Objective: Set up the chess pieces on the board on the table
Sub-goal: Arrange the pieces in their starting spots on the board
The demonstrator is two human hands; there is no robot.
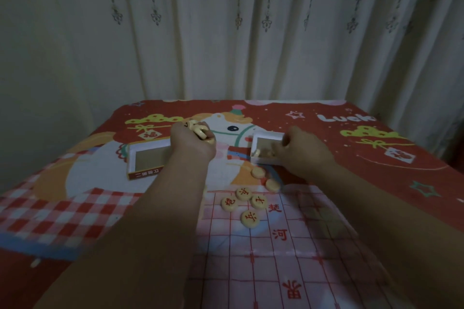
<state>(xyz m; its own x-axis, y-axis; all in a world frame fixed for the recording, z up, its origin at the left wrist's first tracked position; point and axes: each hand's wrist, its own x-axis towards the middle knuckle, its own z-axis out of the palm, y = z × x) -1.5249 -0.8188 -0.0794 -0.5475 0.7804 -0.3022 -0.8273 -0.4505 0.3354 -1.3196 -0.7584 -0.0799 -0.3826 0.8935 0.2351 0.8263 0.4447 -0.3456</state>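
Note:
A thin plastic chess board [288, 253] with a red grid and red characters lies on the table in front of me. Several round cream chess pieces [243, 204] with red characters lie at its far edge, and two more [265, 178] sit just beyond it. My left hand [192, 144] grips a handful of pieces [199, 132] above the table. My right hand [302, 152] reaches into a small white box [267, 137], fingers curled among the few pieces [262, 152] inside; whether it holds one is hidden.
A second open box tray [148, 159] with an orange printed edge sits to the left, partly behind my left wrist. A red cartoon-print cloth [376, 158] covers the table. Pale curtains [226, 32] hang close behind the far table edge.

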